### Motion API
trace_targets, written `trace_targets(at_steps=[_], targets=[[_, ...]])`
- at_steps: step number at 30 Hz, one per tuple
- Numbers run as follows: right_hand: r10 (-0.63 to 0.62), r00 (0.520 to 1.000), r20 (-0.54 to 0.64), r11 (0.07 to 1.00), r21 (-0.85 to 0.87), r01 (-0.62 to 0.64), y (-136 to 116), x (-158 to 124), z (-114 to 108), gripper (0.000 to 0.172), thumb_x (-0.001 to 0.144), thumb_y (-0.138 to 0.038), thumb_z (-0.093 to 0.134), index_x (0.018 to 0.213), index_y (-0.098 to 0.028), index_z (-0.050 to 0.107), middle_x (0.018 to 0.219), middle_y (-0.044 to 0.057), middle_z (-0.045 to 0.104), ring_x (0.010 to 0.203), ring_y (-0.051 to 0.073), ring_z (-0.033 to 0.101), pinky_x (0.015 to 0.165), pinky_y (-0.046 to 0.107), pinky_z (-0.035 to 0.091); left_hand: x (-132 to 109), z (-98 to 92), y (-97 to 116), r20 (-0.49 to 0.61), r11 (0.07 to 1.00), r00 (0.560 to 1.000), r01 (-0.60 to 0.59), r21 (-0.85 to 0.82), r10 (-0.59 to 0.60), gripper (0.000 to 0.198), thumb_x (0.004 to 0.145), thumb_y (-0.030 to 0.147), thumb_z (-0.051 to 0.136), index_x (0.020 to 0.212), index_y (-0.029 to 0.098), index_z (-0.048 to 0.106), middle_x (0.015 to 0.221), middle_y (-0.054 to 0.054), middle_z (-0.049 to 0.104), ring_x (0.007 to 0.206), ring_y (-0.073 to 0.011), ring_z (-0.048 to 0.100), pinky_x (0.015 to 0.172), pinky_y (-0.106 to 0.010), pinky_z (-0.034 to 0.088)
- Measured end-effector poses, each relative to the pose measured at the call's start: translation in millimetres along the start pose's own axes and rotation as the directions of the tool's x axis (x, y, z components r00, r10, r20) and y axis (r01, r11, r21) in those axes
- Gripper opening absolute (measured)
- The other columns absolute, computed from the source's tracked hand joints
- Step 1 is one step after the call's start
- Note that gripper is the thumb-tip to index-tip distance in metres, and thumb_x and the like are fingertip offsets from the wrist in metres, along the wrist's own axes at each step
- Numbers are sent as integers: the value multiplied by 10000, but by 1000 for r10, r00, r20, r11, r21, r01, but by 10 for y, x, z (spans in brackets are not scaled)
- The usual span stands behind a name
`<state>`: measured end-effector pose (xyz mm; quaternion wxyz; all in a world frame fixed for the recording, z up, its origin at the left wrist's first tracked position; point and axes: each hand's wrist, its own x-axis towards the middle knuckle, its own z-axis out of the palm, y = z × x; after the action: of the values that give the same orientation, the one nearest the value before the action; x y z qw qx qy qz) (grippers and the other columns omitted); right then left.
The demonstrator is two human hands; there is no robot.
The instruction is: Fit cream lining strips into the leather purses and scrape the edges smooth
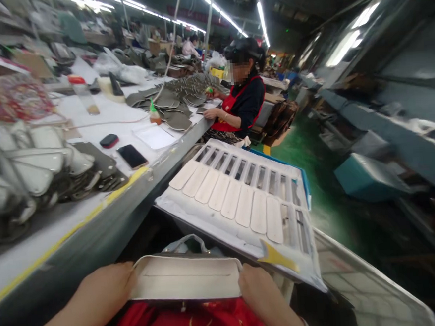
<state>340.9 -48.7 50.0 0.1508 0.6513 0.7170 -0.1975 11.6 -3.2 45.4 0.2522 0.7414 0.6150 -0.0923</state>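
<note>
Low in the view, a cream bag panel (pixel 188 280) is held level in front of my red apron (pixel 184 324). It is long, with rounded upper corners, a dark lower edge and a thin line across its middle. My left hand (pixel 112 287) grips its left end with the fingers curled in. At the other end, my right hand (pixel 258 282) is closed on the corner. A pale loop like a strap (pixel 189 240) shows just behind the panel; what it belongs to is mostly hidden.
Ahead, a white slatted rack (pixel 233 226) carries a row of cream strips (pixel 219 192). The left workbench (pixel 69 228) holds stacked white pieces (pixel 35 171), a phone (pixel 132 156) and a glue bottle (pixel 154 113). A co-worker in a red apron (pixel 232 105) handles grey pieces beyond.
</note>
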Motion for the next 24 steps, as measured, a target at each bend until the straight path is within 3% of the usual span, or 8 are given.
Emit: trace_targets(at_steps=[4,9,14,20,24], targets=[[56,998,-13,994,94,-55,65,34,85,327,867,-63,305,836,-99,629,814,161,673,748,240,658,611,292,442,-28,-108,91,34,998,999,15,68,-18,454,903,321,196,801,172,612,850,-132,698,826,-292,658,736,-422,480],[160,986,-41,953,268,-143,112,-38,234,346,933,-320,294,770,-179,565,733,106,679,743,270,661,600,325,437,6,-164,85,57,993,998,-11,118,4,427,888,304,232,797,163,625,838,-137,695,808,-285,659,723,-411,489],[175,985,-13,953,252,-166,110,-52,206,298,886,-185,314,730,-174,568,710,118,677,714,262,666,560,306,411,-1,-144,135,59,990,998,14,141,-23,413,869,300,255,773,155,630,816,-160,689,788,-312,655,709,-446,480],[146,989,29,964,222,-148,112,4,113,293,881,-142,298,800,-134,579,769,147,680,754,264,664,602,316,429,-24,-49,66,86,1000,996,23,-10,-22,445,898,350,183,741,172,559,801,-104,665,773,-235,644,728,-353,483],[105,994,19,965,239,-106,131,-1,121,300,883,-154,294,800,-126,581,766,144,677,753,261,661,625,325,434,-30,-10,-11,216,926,972,166,-338,-96,552,861,602,139,789,181,489,672,-24,568,506,-171,578,418,-258,450]])
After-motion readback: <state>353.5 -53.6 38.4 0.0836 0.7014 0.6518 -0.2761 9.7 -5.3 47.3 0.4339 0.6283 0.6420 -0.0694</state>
